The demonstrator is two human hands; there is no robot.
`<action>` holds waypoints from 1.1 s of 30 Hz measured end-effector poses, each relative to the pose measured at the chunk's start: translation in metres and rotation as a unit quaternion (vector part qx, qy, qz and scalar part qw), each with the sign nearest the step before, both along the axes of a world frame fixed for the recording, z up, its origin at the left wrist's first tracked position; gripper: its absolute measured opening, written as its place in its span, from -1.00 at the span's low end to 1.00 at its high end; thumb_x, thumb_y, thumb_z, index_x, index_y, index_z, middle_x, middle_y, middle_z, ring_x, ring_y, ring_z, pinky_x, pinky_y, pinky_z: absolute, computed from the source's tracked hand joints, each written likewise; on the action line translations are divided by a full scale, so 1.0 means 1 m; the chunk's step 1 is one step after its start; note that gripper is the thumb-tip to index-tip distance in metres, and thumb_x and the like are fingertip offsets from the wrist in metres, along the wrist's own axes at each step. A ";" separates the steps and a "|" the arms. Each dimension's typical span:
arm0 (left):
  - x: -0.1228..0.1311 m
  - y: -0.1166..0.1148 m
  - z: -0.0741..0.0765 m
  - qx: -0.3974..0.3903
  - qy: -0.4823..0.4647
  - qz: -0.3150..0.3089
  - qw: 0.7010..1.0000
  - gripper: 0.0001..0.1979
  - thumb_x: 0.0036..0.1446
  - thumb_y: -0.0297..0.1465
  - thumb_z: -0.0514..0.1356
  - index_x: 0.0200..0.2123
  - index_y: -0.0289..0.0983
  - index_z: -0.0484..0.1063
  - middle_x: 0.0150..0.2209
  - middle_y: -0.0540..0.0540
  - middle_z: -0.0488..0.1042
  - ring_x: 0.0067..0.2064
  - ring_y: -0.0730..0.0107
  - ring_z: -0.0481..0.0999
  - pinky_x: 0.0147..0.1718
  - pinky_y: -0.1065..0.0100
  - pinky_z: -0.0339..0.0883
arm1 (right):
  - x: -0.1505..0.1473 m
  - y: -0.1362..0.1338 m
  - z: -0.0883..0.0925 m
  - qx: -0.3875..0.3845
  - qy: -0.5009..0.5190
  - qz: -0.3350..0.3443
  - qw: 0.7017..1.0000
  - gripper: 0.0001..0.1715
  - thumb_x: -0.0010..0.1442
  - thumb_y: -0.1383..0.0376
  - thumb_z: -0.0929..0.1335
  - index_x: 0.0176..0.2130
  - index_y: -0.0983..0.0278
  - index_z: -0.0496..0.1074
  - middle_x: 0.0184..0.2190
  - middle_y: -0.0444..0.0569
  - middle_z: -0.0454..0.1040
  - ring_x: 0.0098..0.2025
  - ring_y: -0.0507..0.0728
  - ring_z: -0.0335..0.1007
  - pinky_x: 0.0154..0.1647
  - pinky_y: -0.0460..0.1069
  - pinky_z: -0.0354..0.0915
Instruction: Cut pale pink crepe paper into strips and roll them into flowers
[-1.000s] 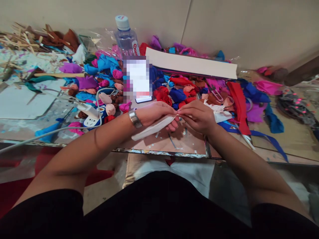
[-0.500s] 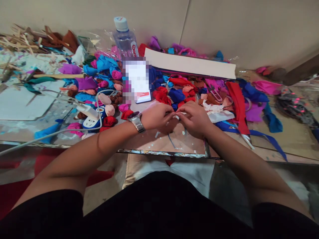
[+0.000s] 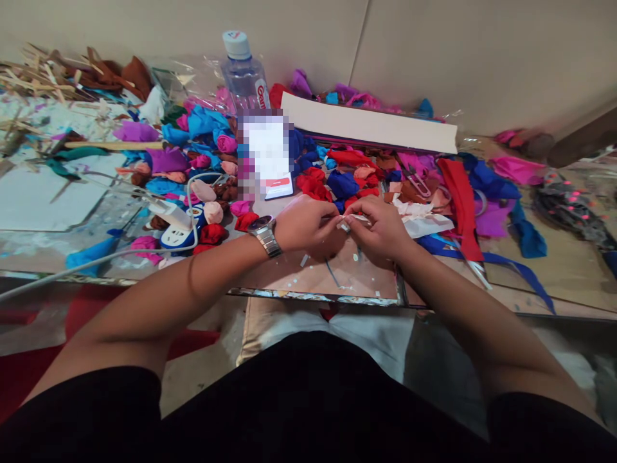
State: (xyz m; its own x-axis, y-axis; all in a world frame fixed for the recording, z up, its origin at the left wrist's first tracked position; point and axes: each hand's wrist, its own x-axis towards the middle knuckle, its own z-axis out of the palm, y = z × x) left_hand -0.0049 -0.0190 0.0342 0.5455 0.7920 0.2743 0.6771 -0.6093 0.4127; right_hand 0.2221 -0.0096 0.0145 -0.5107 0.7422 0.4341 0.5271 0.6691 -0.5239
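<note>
My left hand (image 3: 308, 225), with a metal watch (image 3: 265, 235) at its wrist, is closed in a pinch, its fingertips meeting those of my right hand (image 3: 380, 230). A small pale strip (image 3: 357, 218), apparently crepe paper, shows between the fingers of both hands. Most of it is covered by the fingertips. Just beyond lie crumpled red crepe paper (image 3: 312, 184) and a blue bunch (image 3: 342, 185). To the right of my right hand rests a torn white piece of paper (image 3: 424, 222). Small scissors (image 3: 417, 183) with pink handles lie behind it.
A lit phone (image 3: 277, 183) leans before a plastic bottle (image 3: 243, 77). A white power strip (image 3: 176, 235) with a cable stands at left. A long cream board (image 3: 366, 122) lies at the back. Red strips (image 3: 457, 199) hang at right, and wooden sticks (image 3: 33, 74) are piled far left.
The pale strip now shows between my fingertips, where it was mostly hidden before. My right fingers have shifted slightly; both hands stay in about the same place.
</note>
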 end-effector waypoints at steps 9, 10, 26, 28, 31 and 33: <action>-0.001 0.003 -0.007 0.010 0.014 -0.030 0.999 -0.58 0.44 -0.14 0.07 -0.27 -0.25 0.62 -0.48 -0.07 0.56 -0.47 0.40 0.47 -0.46 0.33 0.01 | 0.002 0.001 0.001 0.029 -0.023 0.015 0.999 -0.80 0.38 0.15 0.36 -0.23 0.19 0.50 -0.29 0.00 0.59 -0.20 0.21 0.47 -0.13 0.11 0.30; -0.001 0.003 -0.008 0.011 0.012 -0.032 0.999 -0.57 0.44 -0.13 0.07 -0.27 -0.25 0.62 -0.47 -0.07 0.56 -0.46 0.39 0.47 -0.46 0.33 0.01 | 0.001 0.001 0.001 0.030 -0.022 0.014 0.999 -0.81 0.37 0.16 0.36 -0.24 0.19 0.50 -0.30 0.00 0.58 -0.21 0.21 0.46 -0.14 0.11 0.30; -0.002 0.004 -0.005 -0.073 0.001 -0.051 0.996 -0.56 0.43 -0.11 0.07 -0.28 -0.27 0.60 -0.43 -0.09 0.59 -0.45 0.40 0.49 -0.43 0.34 0.13 | 0.004 0.003 0.000 0.035 -0.002 0.012 0.999 -0.83 0.33 0.17 0.41 -0.27 0.18 0.57 -0.32 -0.02 0.63 -0.24 0.19 0.51 -0.17 0.10 0.33; -0.001 0.003 -0.004 -0.038 0.053 -0.052 0.997 -0.59 0.43 -0.15 0.07 -0.23 -0.29 0.60 -0.42 -0.11 0.60 -0.43 0.35 0.51 -0.44 0.32 0.11 | 0.004 0.003 -0.001 0.036 -0.002 0.004 0.999 -0.84 0.33 0.18 0.41 -0.27 0.18 0.56 -0.32 -0.03 0.63 -0.25 0.19 0.51 -0.17 0.10 0.33; -0.001 0.003 0.001 0.058 0.179 -0.059 0.980 -0.72 0.40 -0.34 0.10 -0.16 -0.31 0.61 -0.35 -0.17 0.62 -0.38 0.26 0.56 -0.45 0.27 0.08 | 0.003 0.004 -0.002 0.029 -0.015 0.013 0.999 -0.87 0.33 0.20 0.42 -0.25 0.18 0.57 -0.31 -0.03 0.63 -0.23 0.19 0.51 -0.15 0.10 0.32; -0.001 0.002 0.006 0.115 0.244 -0.090 0.959 -0.75 0.37 -0.46 0.11 -0.13 -0.34 0.61 -0.33 -0.20 0.61 -0.34 0.21 0.59 -0.42 0.25 0.13 | 0.002 0.003 -0.003 0.022 -0.026 0.027 0.999 -0.89 0.33 0.23 0.41 -0.23 0.18 0.57 -0.30 -0.03 0.63 -0.23 0.19 0.51 -0.15 0.09 0.32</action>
State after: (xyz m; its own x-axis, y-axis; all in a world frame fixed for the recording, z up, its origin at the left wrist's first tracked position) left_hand -0.0063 -0.0167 0.0399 0.7751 0.6226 0.1075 0.6311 -0.7709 -0.0856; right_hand 0.2244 -0.0062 0.0119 -0.5725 0.6931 0.4380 0.5153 0.7197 -0.4654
